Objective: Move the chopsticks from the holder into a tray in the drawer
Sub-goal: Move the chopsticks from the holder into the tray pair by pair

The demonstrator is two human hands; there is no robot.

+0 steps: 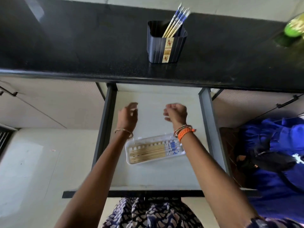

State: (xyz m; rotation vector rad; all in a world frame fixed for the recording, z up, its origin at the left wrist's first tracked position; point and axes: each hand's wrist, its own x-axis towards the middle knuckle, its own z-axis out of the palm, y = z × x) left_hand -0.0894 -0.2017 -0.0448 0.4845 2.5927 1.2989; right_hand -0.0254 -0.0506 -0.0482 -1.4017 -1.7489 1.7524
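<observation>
A dark ribbed holder point(166, 45) stands on the black countertop point(82, 46), with several blue-tipped chopsticks point(176, 20) leaning to its right side. Below it the white drawer point(156, 175) is pulled out. A clear tray point(180, 153) lies in the drawer with several chopsticks point(148, 152) lying flat in it, blue ends to the right. My left hand point(128, 116) and my right hand point(176, 113) hover over the drawer beyond the tray, both blurred. Each hand holds nothing, fingers loosely curled and apart.
The drawer has dark side rails point(212, 129) and a dark front edge point(131, 193). A green object point(294, 25) sits at the countertop's far right. Blue fabric and a dark bag point(276, 158) lie on the floor to the right. Cabinet handles point(289, 101) flank the drawer.
</observation>
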